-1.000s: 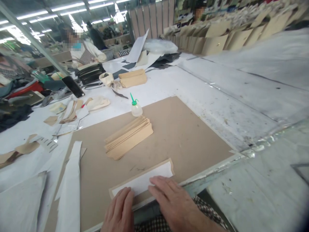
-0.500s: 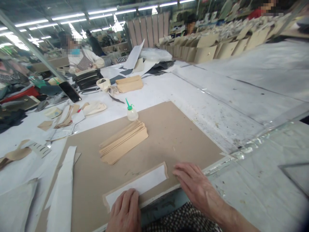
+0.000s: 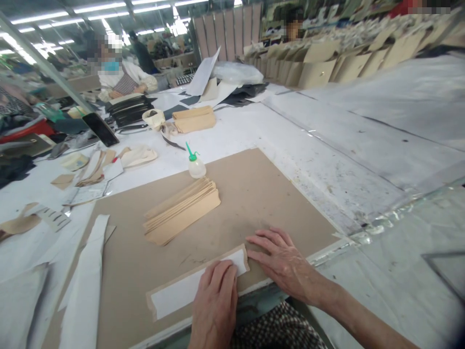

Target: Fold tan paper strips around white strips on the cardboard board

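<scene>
A tan strip (image 3: 149, 305) lies flat near the front edge of the brown board, with a narrower white strip (image 3: 178, 292) on top of it. My left hand (image 3: 217, 295) rests flat over the right half of the white strip, its fingers extended and side by side. At the strip's right end, my right hand (image 3: 281, 261) has its fingers spread on the board, the fingertips close to the strip's end; nothing is in it. A fanned stack of tan strips (image 3: 183, 211) lies further back on the board.
The brown board (image 3: 250, 194) covers the front of the table. Behind the stack stands a squeeze bottle (image 3: 196, 166) with a green spout. Long white pieces (image 3: 85, 286) lie at left. A phone (image 3: 100, 129) leans on a pole. A masked person (image 3: 123, 77) sits across the table.
My left hand has slid right along the white strip, from its left end to its right half. My right hand has moved left and spread its fingers by the strip's end.
</scene>
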A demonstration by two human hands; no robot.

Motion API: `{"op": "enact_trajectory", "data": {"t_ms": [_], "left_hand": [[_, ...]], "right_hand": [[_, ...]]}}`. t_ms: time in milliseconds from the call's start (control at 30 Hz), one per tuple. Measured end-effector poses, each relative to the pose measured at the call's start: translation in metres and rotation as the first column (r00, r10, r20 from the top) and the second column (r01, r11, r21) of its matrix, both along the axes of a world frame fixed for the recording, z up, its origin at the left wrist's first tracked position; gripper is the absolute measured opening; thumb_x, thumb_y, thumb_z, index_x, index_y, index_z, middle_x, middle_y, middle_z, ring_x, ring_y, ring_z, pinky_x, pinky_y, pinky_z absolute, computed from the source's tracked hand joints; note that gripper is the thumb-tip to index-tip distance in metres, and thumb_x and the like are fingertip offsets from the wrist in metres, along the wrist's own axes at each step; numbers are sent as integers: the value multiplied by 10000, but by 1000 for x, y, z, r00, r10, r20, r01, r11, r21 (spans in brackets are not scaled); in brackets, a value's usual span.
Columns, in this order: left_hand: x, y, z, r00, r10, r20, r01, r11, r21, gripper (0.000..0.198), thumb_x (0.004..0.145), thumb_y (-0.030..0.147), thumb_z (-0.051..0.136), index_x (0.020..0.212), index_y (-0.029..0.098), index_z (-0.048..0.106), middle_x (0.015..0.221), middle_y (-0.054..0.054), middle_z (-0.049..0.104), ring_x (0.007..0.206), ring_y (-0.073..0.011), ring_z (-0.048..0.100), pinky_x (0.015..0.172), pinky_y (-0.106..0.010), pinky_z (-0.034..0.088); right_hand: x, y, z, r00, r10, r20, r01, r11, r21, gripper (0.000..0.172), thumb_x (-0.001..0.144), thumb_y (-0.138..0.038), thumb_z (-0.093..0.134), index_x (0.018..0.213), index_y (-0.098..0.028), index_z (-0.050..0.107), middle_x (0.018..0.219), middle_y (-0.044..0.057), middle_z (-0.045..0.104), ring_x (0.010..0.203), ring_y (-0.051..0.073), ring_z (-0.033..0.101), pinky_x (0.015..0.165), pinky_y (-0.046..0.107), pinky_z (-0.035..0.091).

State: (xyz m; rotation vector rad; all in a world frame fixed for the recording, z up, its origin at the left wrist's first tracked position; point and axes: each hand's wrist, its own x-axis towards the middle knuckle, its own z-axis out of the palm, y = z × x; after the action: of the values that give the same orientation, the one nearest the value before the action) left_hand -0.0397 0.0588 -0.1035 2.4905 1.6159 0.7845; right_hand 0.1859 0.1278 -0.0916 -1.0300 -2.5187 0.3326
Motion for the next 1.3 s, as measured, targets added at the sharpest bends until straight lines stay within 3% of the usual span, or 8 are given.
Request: {"op": "enact_trajectory", "data": {"t_ms": [200, 833, 1000, 1300], "left_hand": [[0, 0, -1, 998, -16, -68, 17, 1000, 14, 312, 984, 152, 479, 1275, 172, 587, 1227, -98, 637, 1104, -269, 551, 920, -413, 539], [2, 0, 1, 995, 18, -98, -11, 998, 63, 299, 999, 183, 456, 1240, 194, 633, 1199, -80, 665, 1081, -249, 564, 892, -412, 550], [1, -1, -4, 994, 9, -107, 0, 997, 81, 295, 977, 203, 540, 1258, 189, 629, 1235, -62, 673, 1080, -259, 574, 900, -410, 535], [6, -1, -2, 998, 22, -63, -16, 995, 97, 281, 991, 181, 503, 1240, 149, 629, 1226, -58, 692, 1068, -262, 563, 889, -418, 497]], "right_hand": [[1, -5, -2, 990, 52, -129, -59, 997, -48, 356, 958, -103, 512, 1150, -325, 713, 1316, 25, 623, 1292, 242, 464, 1137, 518, 329], [0, -4, -2, 995, 83, -53, -85, 996, -40, 466, 962, -112, 528, 1336, -374, 621, 1325, 43, 594, 1275, 248, 475, 1141, 526, 320], [-2, -2, -1, 994, 83, -69, -86, 995, -49, 490, 969, -103, 500, 1359, -381, 601, 1265, 64, 574, 1210, 234, 512, 1141, 541, 314], [-2, 0, -2, 994, 97, -58, -100, 993, -65, 491, 945, -78, 533, 1330, -372, 615, 1201, 55, 568, 1166, 227, 520, 1129, 539, 317]]}}
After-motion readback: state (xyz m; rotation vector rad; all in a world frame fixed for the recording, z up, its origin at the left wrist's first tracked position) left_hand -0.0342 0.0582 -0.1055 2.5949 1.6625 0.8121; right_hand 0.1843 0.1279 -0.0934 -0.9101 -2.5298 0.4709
